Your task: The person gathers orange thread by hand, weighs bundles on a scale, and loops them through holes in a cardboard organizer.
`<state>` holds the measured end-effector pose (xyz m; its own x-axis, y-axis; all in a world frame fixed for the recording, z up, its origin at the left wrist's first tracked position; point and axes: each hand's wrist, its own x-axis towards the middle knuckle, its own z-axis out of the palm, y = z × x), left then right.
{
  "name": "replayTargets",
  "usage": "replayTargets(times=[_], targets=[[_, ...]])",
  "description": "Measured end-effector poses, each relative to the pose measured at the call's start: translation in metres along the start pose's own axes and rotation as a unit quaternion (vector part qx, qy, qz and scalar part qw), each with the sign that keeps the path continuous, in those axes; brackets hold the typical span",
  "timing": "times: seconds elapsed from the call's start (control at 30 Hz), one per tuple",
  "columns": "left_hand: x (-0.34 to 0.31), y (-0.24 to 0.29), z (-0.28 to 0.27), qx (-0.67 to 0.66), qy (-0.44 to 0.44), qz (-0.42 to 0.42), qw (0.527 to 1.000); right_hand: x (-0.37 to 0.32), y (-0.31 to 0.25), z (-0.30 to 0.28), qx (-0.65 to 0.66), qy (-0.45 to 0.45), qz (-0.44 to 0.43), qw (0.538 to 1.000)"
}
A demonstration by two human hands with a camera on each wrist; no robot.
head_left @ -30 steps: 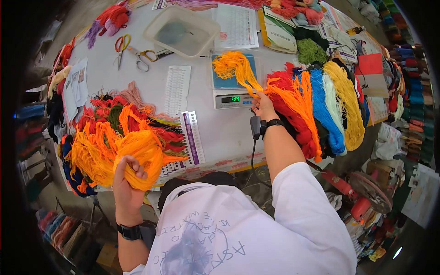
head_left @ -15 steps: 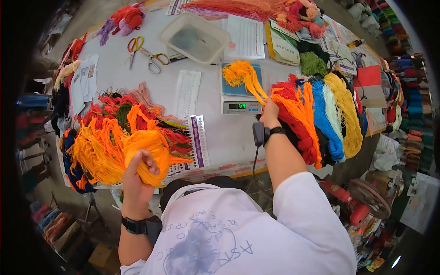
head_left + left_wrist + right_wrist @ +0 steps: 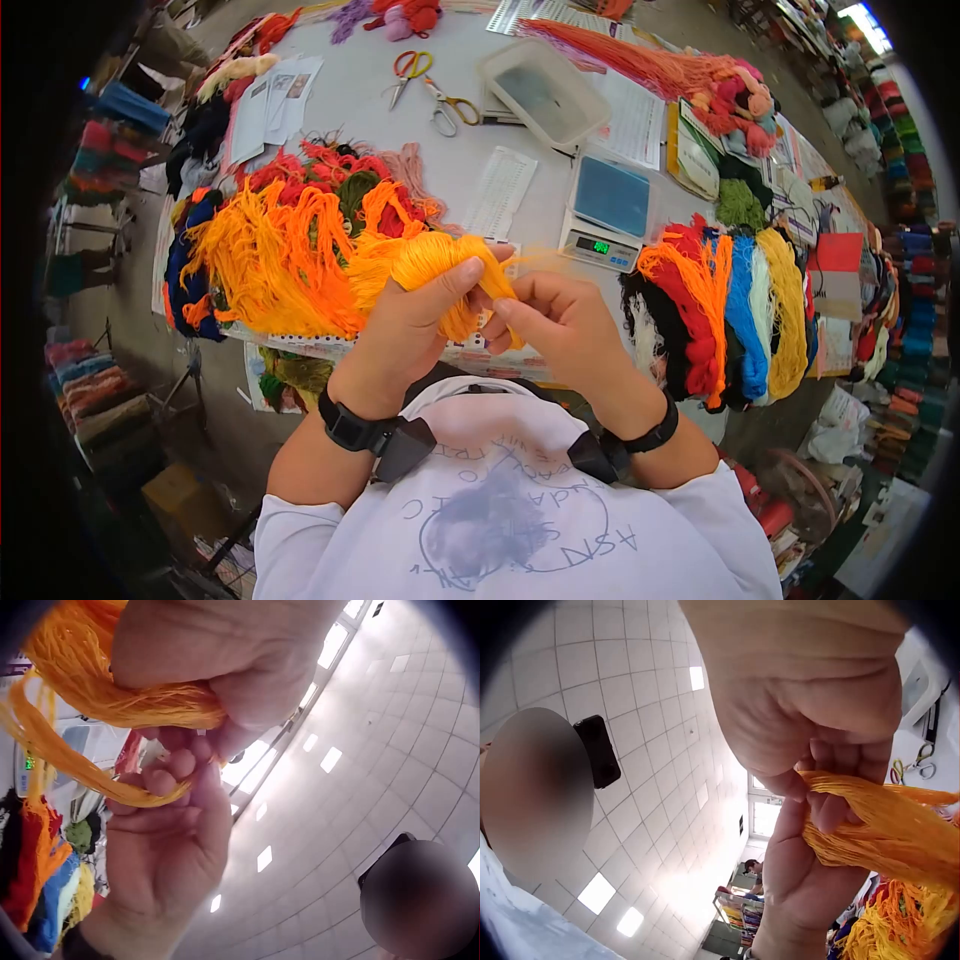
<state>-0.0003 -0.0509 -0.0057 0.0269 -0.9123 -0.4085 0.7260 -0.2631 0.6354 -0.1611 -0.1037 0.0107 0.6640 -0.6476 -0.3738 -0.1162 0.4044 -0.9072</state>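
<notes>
In the head view, my left hand (image 3: 415, 315) grips a thick yellow-orange yarn skein (image 3: 420, 262), with the thumb over its top. Close beside it, my right hand (image 3: 565, 325) pinches the strands at the skein's right end. From the left wrist, a thin loop of yarn (image 3: 97, 776) runs into the curled fingers of the right hand (image 3: 161, 859). The right wrist view shows both hands meeting at the gathered end of the yarn (image 3: 885, 825). The digital scale (image 3: 600, 245) stands beyond the right hand, its blue plate (image 3: 612, 195) bare.
Orange, yellow and red yarn bundles (image 3: 270, 260) cover the table's left side. More hanks in red, blue and gold (image 3: 740, 310) lie at the right. Scissors (image 3: 452, 108), a plastic tub (image 3: 550, 95) and a printed sheet (image 3: 502, 190) lie farther back.
My right hand has lifted the small orange bundle off the scale and brought it left to the skein. My left hand has risen with the skein; both hands now meet in front of my chest.
</notes>
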Motion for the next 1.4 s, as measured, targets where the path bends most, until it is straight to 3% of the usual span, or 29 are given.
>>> replayTargets(times=[0.07,0.13,0.27,0.43,0.77,0.83,1.07,1.17,1.23,1.27,1.33,1.37,1.4], targets=[[-0.01,0.009,0.003,-0.013,0.014,0.009,1.0,-0.004,-0.005,0.007,0.009,-0.006,0.007,1.0],[-0.018,0.015,0.005,0.037,-0.089,0.029,0.995,-0.008,-0.008,0.012,0.083,0.002,0.004,0.997],[-0.026,0.017,0.008,0.053,-0.077,0.056,0.994,-0.013,-0.008,0.019,0.121,-0.014,-0.012,0.993],[-0.032,0.019,0.009,-0.018,-0.124,0.025,0.992,-0.017,-0.007,0.02,0.143,-0.015,-0.042,0.989],[-0.033,0.017,0.008,-0.016,-0.138,0.022,0.99,-0.022,-0.01,0.02,0.137,-0.014,-0.041,0.99],[-0.032,0.015,0.01,-0.012,-0.112,0.049,0.992,-0.019,-0.006,0.019,0.094,0.035,-0.093,0.991],[-0.024,0.008,0.0,0.0,-0.137,0.095,0.986,-0.015,-0.006,0.014,0.092,0.062,-0.093,0.99],[-0.024,0.014,-0.011,-0.071,-0.201,0.032,0.976,-0.012,-0.012,-0.001,0.194,0.04,-0.063,0.978],[-0.022,0.023,-0.02,-0.094,-0.33,-0.145,0.928,-0.018,-0.021,-0.024,0.28,-0.182,0.04,0.942],[-0.022,0.023,-0.028,-0.093,-0.331,-0.144,0.928,-0.014,-0.018,-0.038,0.268,-0.145,-0.035,0.952],[-0.018,0.013,-0.044,0.022,-0.364,-0.073,0.928,0.004,-0.014,-0.081,0.429,0.037,-0.075,0.899],[-0.019,0.01,-0.044,0.024,-0.365,-0.07,0.928,0.007,-0.013,-0.096,0.427,0.035,-0.077,0.9],[-0.018,0.008,-0.041,-0.121,-0.301,-0.07,0.943,0.01,-0.017,-0.102,0.402,0.125,-0.09,0.903]])
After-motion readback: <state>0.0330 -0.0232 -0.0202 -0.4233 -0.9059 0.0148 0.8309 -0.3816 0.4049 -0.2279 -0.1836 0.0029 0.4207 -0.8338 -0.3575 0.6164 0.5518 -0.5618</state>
